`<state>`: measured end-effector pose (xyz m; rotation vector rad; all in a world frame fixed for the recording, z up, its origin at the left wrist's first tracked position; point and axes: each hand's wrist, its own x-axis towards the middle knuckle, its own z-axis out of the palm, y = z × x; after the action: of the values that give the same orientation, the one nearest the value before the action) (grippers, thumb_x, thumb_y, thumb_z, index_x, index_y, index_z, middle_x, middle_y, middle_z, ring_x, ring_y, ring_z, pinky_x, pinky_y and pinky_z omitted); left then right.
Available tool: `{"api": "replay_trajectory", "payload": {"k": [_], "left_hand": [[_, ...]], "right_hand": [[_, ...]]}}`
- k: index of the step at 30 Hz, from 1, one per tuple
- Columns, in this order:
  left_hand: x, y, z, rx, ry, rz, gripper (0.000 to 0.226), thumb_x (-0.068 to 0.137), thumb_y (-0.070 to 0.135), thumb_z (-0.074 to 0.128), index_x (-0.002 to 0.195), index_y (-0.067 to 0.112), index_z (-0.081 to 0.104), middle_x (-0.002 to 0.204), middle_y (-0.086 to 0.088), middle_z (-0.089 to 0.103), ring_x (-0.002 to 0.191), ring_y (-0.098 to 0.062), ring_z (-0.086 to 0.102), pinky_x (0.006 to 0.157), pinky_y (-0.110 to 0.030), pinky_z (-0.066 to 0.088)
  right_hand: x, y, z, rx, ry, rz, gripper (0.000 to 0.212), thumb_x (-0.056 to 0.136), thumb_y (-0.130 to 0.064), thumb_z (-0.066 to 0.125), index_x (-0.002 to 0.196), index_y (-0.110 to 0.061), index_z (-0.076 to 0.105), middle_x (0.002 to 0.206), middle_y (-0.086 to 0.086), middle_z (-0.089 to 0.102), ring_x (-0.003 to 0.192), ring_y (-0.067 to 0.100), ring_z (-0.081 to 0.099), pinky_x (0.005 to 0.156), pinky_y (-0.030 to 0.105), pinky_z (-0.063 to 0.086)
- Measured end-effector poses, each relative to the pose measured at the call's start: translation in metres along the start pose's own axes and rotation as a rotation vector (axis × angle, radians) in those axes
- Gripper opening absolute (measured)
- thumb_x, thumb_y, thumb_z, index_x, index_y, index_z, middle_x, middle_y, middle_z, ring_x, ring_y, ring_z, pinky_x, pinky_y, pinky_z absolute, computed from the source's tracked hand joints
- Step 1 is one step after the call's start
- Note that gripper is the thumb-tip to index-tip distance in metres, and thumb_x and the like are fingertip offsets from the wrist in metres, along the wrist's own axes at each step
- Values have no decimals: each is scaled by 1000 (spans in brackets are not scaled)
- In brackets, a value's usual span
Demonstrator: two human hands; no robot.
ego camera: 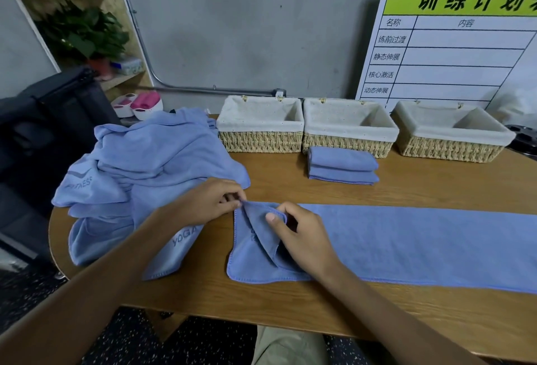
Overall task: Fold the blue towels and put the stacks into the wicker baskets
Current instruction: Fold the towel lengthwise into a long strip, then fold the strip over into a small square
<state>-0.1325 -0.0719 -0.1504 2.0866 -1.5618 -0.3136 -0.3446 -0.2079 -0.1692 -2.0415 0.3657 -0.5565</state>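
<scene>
A long blue towel (421, 245) lies flat across the wooden table (290, 306), running off to the right. My left hand (212, 202) pinches its far left corner, and my right hand (302, 236) pinches a lifted fold of the same end between thumb and fingers. A heap of unfolded blue towels (145, 167) sits at the left of the table. Two folded blue towels (343, 165) are stacked in front of the middle wicker basket (345, 143). The left basket (260, 141) and right basket (450, 149) stand beside it, all cloth-lined with nothing inside.
A white training board (453, 45) leans on the wall behind the baskets. A black bag (52, 120) stands left of the table, with a shelf and a potted plant (84, 33) behind it. A dark round object (526, 138) lies at the far right edge.
</scene>
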Motion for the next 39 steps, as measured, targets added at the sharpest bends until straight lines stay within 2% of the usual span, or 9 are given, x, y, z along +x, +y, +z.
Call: {"api": "replay_trajectory", "payload": {"k": [4, 13, 21, 26, 29, 31, 33, 35, 39], "left_hand": [[-2, 0, -5, -65, 61, -63, 25, 94, 3, 62, 99, 27, 65, 86, 10, 68, 76, -9, 65, 69, -16, 49], [-4, -11, 1, -270, 120, -183, 28, 88, 12, 74, 110, 27, 68, 92, 5, 74, 80, -18, 72, 84, -46, 59], [-8, -5, 3, -210, 130, -209, 28, 92, -1, 59, 106, 20, 70, 103, 4, 73, 88, -5, 70, 80, -23, 54], [-4, 29, 16, -113, 444, -146, 32, 88, 1, 48, 104, 13, 72, 99, 4, 71, 87, 0, 65, 79, -16, 48], [2, 67, 42, -115, 456, -99, 30, 95, 5, 52, 116, 14, 72, 110, 2, 73, 97, -3, 65, 86, -14, 46], [6, 84, 69, -12, 232, -83, 39, 102, 23, 50, 139, 15, 57, 146, -1, 55, 134, -13, 50, 111, -26, 34], [4, 87, 90, 228, -38, -142, 63, 105, 51, 35, 159, 23, 22, 168, 7, 9, 154, -13, 6, 125, -39, 7], [0, 83, 94, 396, -156, -167, 78, 98, 69, 19, 160, 29, -4, 165, 13, -19, 152, -11, -19, 124, -45, -8], [-3, 79, 90, 449, -214, -181, 96, 83, 86, 12, 157, 32, -17, 161, 14, -30, 149, -14, -28, 123, -48, -12]], "right_hand": [[-2, -10, 4, 42, -19, -44, 22, 97, -27, 61, 77, -21, 57, 66, 5, 55, 58, 7, 47, 58, 32, 39], [3, -11, 17, -157, -86, -237, 14, 88, -36, 71, 93, -23, 70, 73, -5, 64, 68, 12, 58, 67, 35, 47], [-8, -17, 30, -363, -432, -492, 40, 91, -55, 59, 87, -15, 69, 78, -9, 55, 73, 6, 51, 67, 30, 44], [3, -18, -2, -255, -42, -384, 39, 97, -44, 50, 67, -20, 53, 66, -8, 48, 63, 9, 47, 61, 40, 45], [22, 6, -26, -416, 123, -210, 25, 93, -40, 47, 83, -23, 64, 84, -9, 59, 78, 16, 58, 67, 39, 48], [22, 27, -35, -618, 53, -165, 32, 92, -39, 42, 103, -24, 67, 104, -3, 63, 98, 26, 61, 76, 38, 48], [14, 45, -41, -765, -57, -153, 48, 92, -46, 32, 121, -26, 64, 124, -2, 62, 116, 29, 57, 89, 42, 46], [5, 53, -52, -846, -166, -104, 64, 93, -58, 17, 142, -33, 50, 151, -3, 45, 141, 28, 39, 109, 46, 34], [-6, 67, -93, -918, -305, 46, 68, 92, -70, 5, 156, -47, 7, 166, -14, -3, 153, 18, -6, 123, 43, 1]]}}
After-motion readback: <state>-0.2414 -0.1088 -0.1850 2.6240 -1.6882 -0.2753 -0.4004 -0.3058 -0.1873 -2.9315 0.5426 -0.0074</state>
